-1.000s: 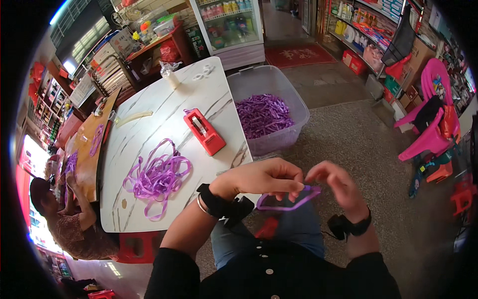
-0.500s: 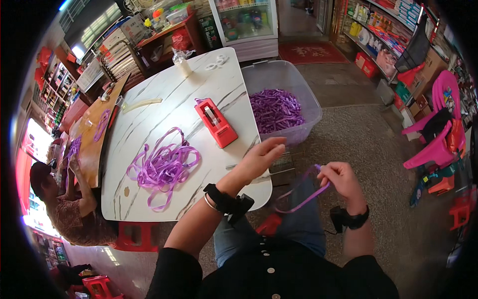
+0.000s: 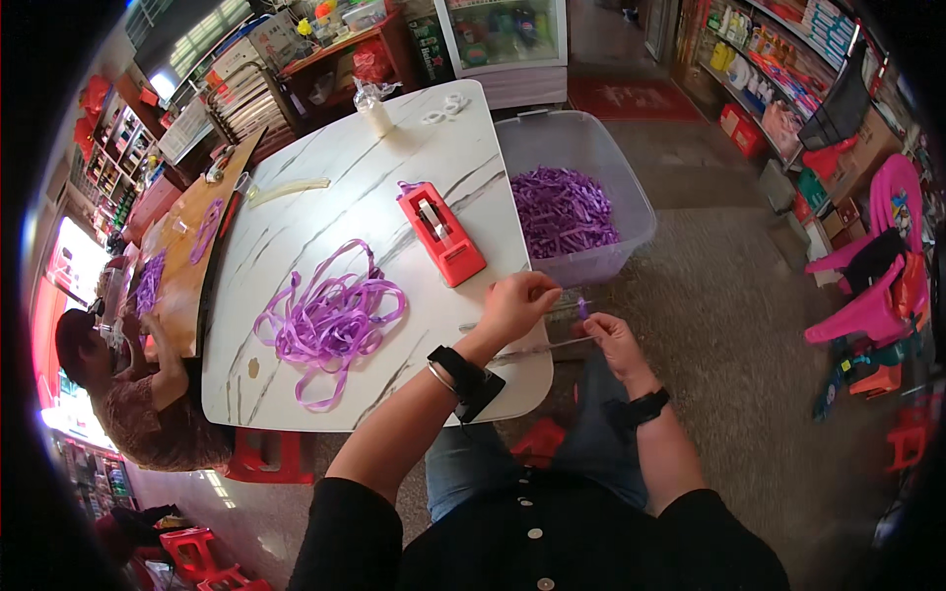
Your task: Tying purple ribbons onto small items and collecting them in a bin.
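Purple strip: a short piece of purple ribbon (image 3: 582, 308) is pinched upright between the fingertips of the right hand (image 3: 613, 340), off the table's near right corner and above the person's lap.
Left hand: the left hand (image 3: 517, 303) hovers at the table edge with its fingers curled in a narrow pinch; a thin, pale, near-transparent strip seems to run from it toward the right hand, but whether it truly grips that strip I cannot tell.
Right hand grip: closed, narrow, holding the ribbon piece by its lower end.
Table: the white marbled table (image 3: 325, 197) carries a loose tangle of long purple ribbon (image 3: 330, 320) near its middle and a red tape dispenser (image 3: 440, 232) just beyond the left hand.
Bin: a clear plastic bin (image 3: 581, 148) stands on the floor against the table's right side, partly filled with cut purple ribbon pieces (image 3: 562, 209).
Far end: a small bottle (image 3: 373, 110) and a few white rings (image 3: 443, 105) lie well apart from the hands.
Other person: someone sits at a wooden table (image 3: 187, 256) to the left, handling more purple ribbon.
Risk, slip: the piece is held only at its tip, so a loosened pinch would likely drop it to the floor between the knees and the bin.
Risk, sticking: if the pale strip is tape, it could curl onto itself or the fingers while stretched between both hands.
Risk, snag: the left forearm passes close to the ribbon tangle, and a sweep could drag loops off the edge.
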### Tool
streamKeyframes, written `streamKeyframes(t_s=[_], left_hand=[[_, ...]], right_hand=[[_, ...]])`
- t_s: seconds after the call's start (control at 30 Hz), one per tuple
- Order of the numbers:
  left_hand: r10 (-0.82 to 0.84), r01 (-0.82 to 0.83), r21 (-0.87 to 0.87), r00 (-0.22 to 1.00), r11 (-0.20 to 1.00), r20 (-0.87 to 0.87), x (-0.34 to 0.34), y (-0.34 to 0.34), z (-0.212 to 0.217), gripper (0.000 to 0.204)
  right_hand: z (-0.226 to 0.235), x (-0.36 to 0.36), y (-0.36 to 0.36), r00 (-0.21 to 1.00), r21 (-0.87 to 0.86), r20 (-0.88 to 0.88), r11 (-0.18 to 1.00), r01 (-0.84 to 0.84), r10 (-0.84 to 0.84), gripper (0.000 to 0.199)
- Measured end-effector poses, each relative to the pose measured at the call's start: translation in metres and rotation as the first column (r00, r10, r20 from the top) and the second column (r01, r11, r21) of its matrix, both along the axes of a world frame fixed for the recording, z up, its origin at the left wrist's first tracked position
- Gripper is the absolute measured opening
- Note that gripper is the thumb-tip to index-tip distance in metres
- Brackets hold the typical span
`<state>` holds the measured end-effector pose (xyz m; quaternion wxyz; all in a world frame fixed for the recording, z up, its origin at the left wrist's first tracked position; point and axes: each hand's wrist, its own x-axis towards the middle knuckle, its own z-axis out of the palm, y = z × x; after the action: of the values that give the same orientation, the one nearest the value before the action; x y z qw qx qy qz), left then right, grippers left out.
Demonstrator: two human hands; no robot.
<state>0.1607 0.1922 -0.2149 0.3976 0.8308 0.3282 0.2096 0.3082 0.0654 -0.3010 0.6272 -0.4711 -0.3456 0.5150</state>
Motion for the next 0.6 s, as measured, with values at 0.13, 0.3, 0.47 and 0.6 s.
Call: streamKeyframes(t_s=[0.13, 0.3, 0.47, 0.6], left_hand=[[-0.006, 0.004, -0.036, 0.998, 0.999, -0.067, 0.005, -0.001, 0.000, 0.017], [-0.017, 0.014, -0.040, 0.996, 0.999, -0.087, 0.010, 0.001, -0.002, 0.018], [-0.043, 0.042, -0.011, 0.993, 0.999, -0.113, 0.011, 0.004, -0.012, 0.020], [-0.036, 0.040, 0.021, 0.987, 0.999, -0.159, 0.012, 0.004, -0.008, 0.021]], right_hand=[[0.005, -0.013, 0.001, 0.999, 0.000, 0.046, 1.000, 0.008, -0.008, 0.016], [0.013, -0.015, 0.000, 0.994, -0.030, 0.105, 0.999, -0.012, 0.015, 0.016], [0.010, -0.015, 0.001, 0.995, -0.093, 0.095, 0.996, -0.010, 0.019, 0.016], [0.004, -0.018, 0.003, 0.992, 0.003, 0.124, 1.000, 0.027, -0.028, 0.020]])
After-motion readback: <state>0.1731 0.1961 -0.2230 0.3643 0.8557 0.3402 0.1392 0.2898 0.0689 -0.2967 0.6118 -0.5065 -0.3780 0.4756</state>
